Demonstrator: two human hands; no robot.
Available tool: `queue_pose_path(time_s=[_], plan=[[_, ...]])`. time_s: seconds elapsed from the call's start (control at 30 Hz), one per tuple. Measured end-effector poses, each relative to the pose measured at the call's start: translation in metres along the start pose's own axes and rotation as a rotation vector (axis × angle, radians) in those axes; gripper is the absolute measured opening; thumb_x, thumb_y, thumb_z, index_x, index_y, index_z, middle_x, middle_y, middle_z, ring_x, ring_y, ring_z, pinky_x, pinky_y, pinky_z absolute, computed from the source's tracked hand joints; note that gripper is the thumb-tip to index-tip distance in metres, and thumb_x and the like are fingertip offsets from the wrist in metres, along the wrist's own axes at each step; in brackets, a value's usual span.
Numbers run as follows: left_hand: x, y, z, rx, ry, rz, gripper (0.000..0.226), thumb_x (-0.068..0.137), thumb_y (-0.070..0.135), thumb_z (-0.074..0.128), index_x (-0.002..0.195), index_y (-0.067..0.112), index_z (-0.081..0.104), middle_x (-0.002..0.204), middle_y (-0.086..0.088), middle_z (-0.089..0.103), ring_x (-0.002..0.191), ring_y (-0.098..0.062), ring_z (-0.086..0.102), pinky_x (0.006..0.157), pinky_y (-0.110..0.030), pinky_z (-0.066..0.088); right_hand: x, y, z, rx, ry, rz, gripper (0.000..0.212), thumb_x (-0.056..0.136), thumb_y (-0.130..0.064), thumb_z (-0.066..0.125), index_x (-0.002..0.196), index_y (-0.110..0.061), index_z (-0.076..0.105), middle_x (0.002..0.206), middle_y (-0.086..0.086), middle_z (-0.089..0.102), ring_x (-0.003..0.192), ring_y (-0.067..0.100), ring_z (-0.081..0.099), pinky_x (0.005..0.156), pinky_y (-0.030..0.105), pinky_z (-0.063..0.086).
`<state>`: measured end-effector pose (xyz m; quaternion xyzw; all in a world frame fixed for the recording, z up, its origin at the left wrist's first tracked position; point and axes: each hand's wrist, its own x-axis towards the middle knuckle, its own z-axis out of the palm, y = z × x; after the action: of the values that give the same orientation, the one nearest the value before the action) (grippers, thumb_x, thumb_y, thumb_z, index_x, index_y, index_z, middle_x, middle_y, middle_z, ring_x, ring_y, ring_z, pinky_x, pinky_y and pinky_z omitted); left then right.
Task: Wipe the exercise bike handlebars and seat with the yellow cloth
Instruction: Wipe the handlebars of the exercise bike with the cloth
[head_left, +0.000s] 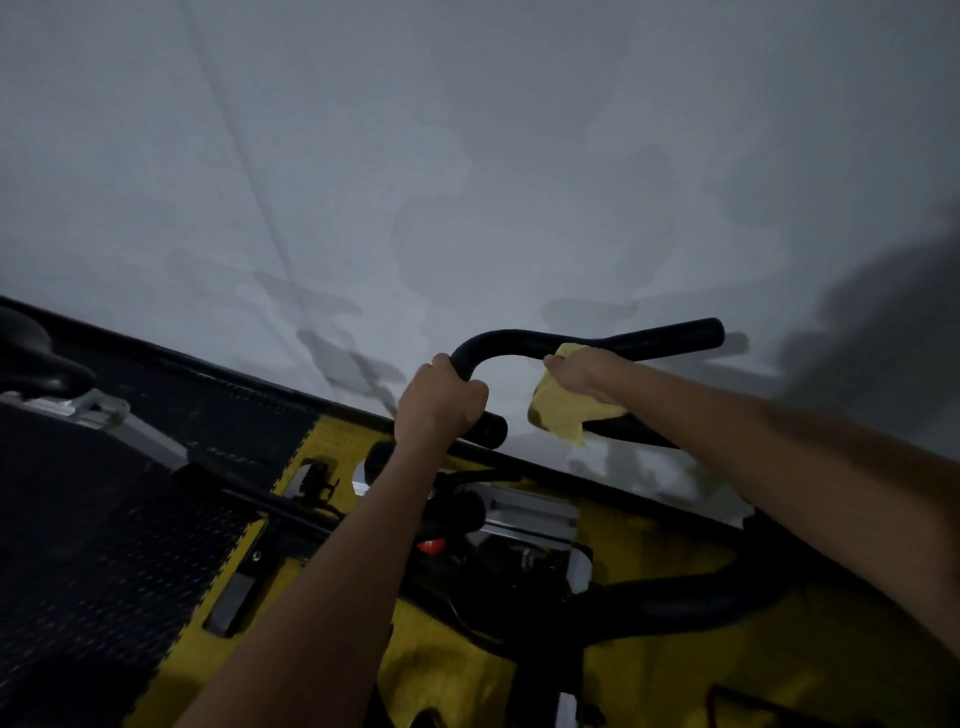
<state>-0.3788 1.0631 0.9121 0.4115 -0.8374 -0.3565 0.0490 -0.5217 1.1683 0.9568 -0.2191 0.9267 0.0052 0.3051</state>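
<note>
Left hand grips black curved handlebars; right hand presses crumpled yellow cloth on them.

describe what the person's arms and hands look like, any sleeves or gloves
Both forearms are bare right up to the frame edge, with no sleeves in view. The left hand and right hand wear no gloves. No watch, ring or band shows in the dim light.

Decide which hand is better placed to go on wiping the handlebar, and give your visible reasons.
Right. The right hand already presses the cloth against the handlebar. The left hand holds no cloth; it grips the bar's near end, likely steadying it.
</note>
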Motion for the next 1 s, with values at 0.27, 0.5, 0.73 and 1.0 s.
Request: queue_pose_path(time_s=[0.27, 0.5, 0.73, 1.0], plan=[[-0.005, 0.005, -0.002, 0.067, -0.005, 0.037, 0.038, 0.088, 0.02, 0.048, 0.123, 0.009, 0.051, 0.097, -0.007, 0.056, 0.086, -0.025, 0.05, 0.074, -0.034, 0.038, -0.059, 0.082, -0.016, -0.401, -0.114, -0.367, 0.089, 0.089, -0.074, 0.041, 0.15, -0.01, 0.036, 0.135, 0.01, 0.055, 0.118, 0.026, 0.056, 0.095, 0.034, 0.044], [-0.006, 0.01, 0.003, 0.094, 0.018, -0.002, 0.044, 0.087, 0.021, 0.048, 0.129, 0.012, 0.05, 0.098, -0.007, 0.054, 0.088, -0.027, 0.053, 0.075, -0.035, 0.043, -0.074, 0.118, -0.032, -0.416, -0.105, -0.333, 0.052, 0.085, -0.078, 0.042, 0.076, -0.027, 0.046, 0.084, -0.002, 0.056, 0.07, 0.01, 0.052, 0.077, 0.031, 0.045], [-0.001, 0.009, 0.006, 0.084, 0.024, -0.027, 0.04, 0.085, 0.021, 0.047, 0.124, 0.012, 0.051, 0.091, -0.005, 0.057, 0.082, -0.025, 0.055, 0.07, -0.035, 0.044, -0.052, 0.071, -0.014, -0.486, -0.06, -0.315, 0.089, 0.093, -0.072, 0.033, 0.148, -0.002, 0.036, 0.143, 0.016, 0.051, 0.128, 0.03, 0.051, 0.099, 0.034, 0.041], [0.005, 0.008, 0.006, 0.06, 0.027, -0.04, 0.042, 0.083, 0.021, 0.049, 0.125, 0.014, 0.052, 0.091, -0.003, 0.054, 0.08, -0.024, 0.054, 0.068, -0.034, 0.041, -0.012, 0.021, 0.0, -0.07, -0.204, -0.081, 0.082, 0.101, -0.062, 0.025, 0.156, -0.002, 0.017, 0.16, 0.02, 0.023, 0.143, 0.037, 0.031, 0.112, 0.038, 0.03]])
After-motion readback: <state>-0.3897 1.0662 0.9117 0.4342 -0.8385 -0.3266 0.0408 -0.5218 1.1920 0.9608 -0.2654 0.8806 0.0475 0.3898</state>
